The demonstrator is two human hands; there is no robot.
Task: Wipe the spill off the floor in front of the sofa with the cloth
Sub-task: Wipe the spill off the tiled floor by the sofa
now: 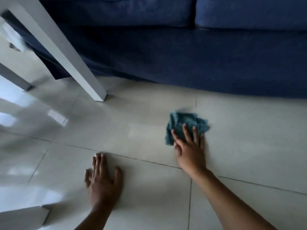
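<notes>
A crumpled teal cloth [184,123] lies on the pale tiled floor [149,127] a short way in front of the dark blue sofa [182,55]. My right hand [189,145] presses flat on the cloth's near edge, fingers spread over it. My left hand [103,178] rests flat on the tiles to the left, fingers apart, holding nothing. A faint glossy patch on the tile left of the cloth may be wet; I cannot tell for sure.
A white table leg [79,67] slants down to the floor at the left of the sofa's front. A second leg [15,78] stands further left, and a white piece [21,218] fills the bottom left corner. Bright reflections cover the left tiles.
</notes>
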